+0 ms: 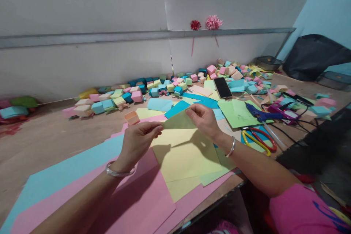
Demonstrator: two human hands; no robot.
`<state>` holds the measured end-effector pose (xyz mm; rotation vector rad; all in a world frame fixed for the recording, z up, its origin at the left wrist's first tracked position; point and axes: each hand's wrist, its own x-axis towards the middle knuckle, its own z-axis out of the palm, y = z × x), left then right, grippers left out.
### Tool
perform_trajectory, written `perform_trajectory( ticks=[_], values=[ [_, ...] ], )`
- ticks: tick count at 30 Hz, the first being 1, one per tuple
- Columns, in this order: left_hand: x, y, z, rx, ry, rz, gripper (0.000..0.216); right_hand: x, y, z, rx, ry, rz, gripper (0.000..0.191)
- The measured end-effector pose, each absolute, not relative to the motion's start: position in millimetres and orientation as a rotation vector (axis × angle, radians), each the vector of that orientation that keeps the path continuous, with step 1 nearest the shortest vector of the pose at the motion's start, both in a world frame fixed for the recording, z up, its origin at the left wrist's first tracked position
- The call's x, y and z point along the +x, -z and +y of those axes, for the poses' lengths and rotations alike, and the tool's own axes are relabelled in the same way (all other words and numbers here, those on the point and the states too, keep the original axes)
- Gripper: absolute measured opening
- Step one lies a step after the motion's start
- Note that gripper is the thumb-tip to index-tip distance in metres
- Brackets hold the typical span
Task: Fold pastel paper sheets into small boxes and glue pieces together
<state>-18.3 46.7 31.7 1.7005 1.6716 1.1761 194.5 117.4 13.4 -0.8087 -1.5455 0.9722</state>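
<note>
A small strip of pale green paper (178, 120) is stretched between my two hands, above the sheets on the table. My left hand (138, 139) pinches its left end between thumb and fingers. At the upper right end, my right hand (204, 120) grips it the same way. Beneath lies a yellow sheet (186, 153), with my hands' shadows across it. A large pink sheet (137, 197) and a light blue sheet (76, 161) spread out under my left forearm. Just past my left hand sits a small peach paper box (132, 117).
Several small coloured paper boxes (137, 96) line the foot of the white wall. To the right lie a phone (222, 88), a green sheet (236, 111), a blue glue gun (263, 113) with cables, and scissors (259, 140). Paper flowers (214, 22) hang on the rail.
</note>
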Motion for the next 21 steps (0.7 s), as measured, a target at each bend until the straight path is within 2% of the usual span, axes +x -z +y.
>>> perform_trajectory(
  ticks=[15, 21],
  values=[
    [-11, -28, 43, 1.695, -1.000, 1.617, 0.026, 194, -4, 125, -0.943, -0.866, -1.583, 0.022],
    [-8, -29, 44, 1.965, -0.889, 1.704, 0.024, 193, -1, 125, -0.993, -0.828, -1.640, 0.022]
  ],
)
